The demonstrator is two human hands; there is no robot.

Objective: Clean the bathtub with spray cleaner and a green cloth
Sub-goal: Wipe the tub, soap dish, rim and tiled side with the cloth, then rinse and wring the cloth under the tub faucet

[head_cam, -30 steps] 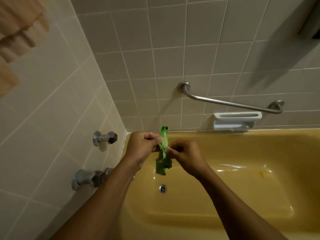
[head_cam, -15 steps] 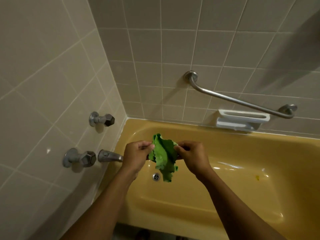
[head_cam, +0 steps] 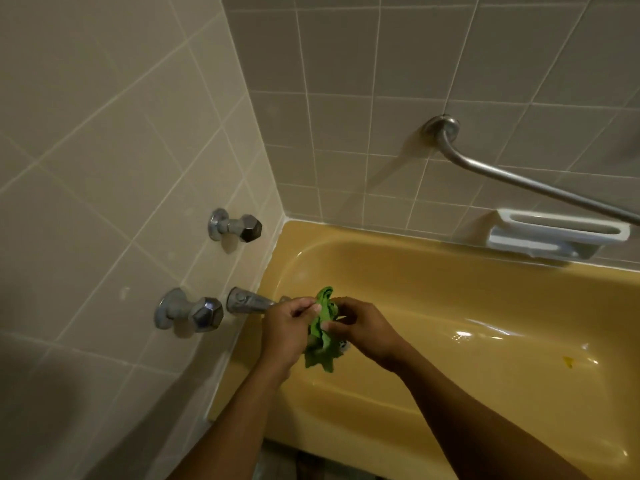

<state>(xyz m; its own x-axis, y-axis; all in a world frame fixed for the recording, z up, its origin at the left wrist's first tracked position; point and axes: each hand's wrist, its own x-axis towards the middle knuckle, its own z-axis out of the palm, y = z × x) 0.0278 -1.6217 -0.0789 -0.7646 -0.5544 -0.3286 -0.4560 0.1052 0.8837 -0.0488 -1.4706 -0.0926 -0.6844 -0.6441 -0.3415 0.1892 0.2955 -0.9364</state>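
A crumpled green cloth (head_cam: 320, 341) hangs between both hands over the left end of the yellow bathtub (head_cam: 450, 282). My left hand (head_cam: 285, 329) pinches its upper edge, just in front of the metal spout (head_cam: 246, 301). My right hand (head_cam: 363, 327) grips the cloth from the right, fingers curled into the folds. The drain (head_cam: 343, 345) peeks out below the cloth. No spray cleaner is in view. A small yellow-orange spot (head_cam: 568, 362) marks the tub floor at right.
Two metal tap handles (head_cam: 239, 226) (head_cam: 194, 311) stick out of the tiled left wall. A slanted grab bar (head_cam: 512, 174) and a white soap dish (head_cam: 554, 235) are on the back wall above the tub rim.
The hands have bunched the spread cloth together and lowered it closer to the spout. The view has tilted down and left, toward the taps.
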